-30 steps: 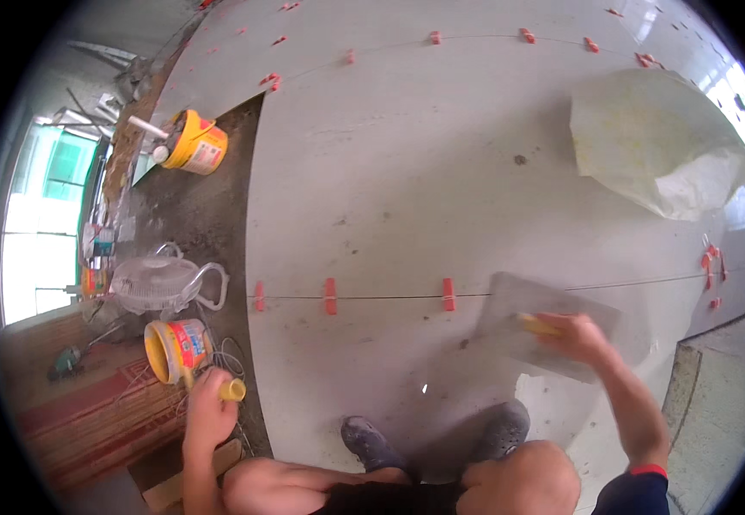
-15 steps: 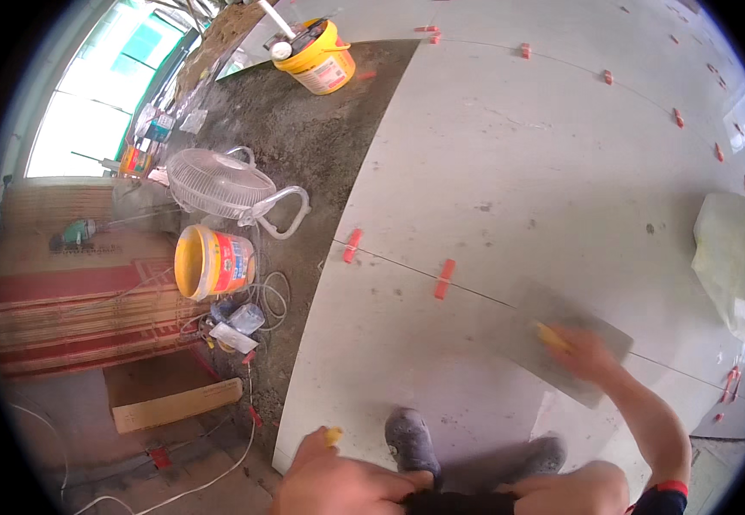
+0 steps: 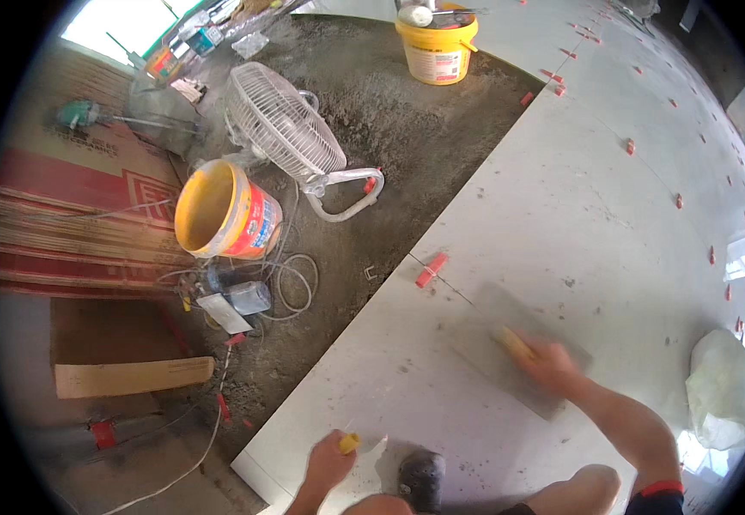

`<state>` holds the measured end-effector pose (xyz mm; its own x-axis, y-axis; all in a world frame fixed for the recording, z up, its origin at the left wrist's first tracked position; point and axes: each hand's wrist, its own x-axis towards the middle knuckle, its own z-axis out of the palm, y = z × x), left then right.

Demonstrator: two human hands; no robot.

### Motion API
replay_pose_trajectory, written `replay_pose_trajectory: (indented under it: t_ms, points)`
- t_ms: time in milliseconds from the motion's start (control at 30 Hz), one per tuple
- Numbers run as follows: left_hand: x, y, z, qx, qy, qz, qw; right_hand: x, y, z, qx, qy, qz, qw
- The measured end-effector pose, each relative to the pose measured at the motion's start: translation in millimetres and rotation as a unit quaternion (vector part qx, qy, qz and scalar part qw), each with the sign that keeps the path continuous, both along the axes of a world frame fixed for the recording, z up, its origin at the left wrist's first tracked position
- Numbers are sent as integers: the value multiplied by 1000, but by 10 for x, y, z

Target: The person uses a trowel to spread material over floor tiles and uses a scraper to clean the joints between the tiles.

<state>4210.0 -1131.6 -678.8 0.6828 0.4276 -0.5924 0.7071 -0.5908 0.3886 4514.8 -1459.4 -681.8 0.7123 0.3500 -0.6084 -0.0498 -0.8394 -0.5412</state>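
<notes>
My right hand (image 3: 553, 365) is closed round the yellow handle of a flat rectangular trowel (image 3: 548, 399), whose blade is smeared by motion. The blade lies over the seam between large pale grey floor tiles (image 3: 510, 223); whether it touches them I cannot tell. At lower left, my left hand (image 3: 329, 462) is wrapped round a yellow-handled tool (image 3: 349, 443). Its working end is not clear. A red tile spacer (image 3: 431, 270) sits across the seam near the tile's edge, up and left of the trowel. My shoe (image 3: 422, 479) rests on the tile between my hands.
Rough grey mortar (image 3: 372, 120) borders the tiles on the left. On it stand a white floor fan (image 3: 282, 120), a tilted yellow bucket (image 3: 235, 215) and a filled yellow bucket (image 3: 437, 60). Stacked cartons (image 3: 80, 223) and a loose cable (image 3: 299, 287) lie left. A whitish bag (image 3: 720, 386) is at right.
My view has turned, so the fan and buckets appear farther right. The second red spacer on the seam no longer shows. Both hands keep their yellow handles; the left hand shows more fully.
</notes>
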Motion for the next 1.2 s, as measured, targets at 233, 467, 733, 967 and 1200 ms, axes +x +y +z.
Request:
replay_pose_trajectory:
  t_ms: [233, 467, 733, 967, 1200]
  points:
    - [503, -238, 32, -120, -35, -7, 992, 629, 1323, -60, -2, 40, 81, 996]
    - [1352, -51, 129, -84, -48, -54, 994, 1022, -717, 1058, -106, 100, 67, 987]
    - [3613, -429, 545, 44, 51, -434, 898, 1984, -2484, -249, -16, -45, -176, 983]
    - [5400, -2164, 1700, 38, 69, -481, 873, 3419, -3176, -994, 115, -178, -267, 940]
    - [6442, -3109, 1937, 97, 5, -476, 874, 3913, -4951, -533, 108, -191, -628, 747]
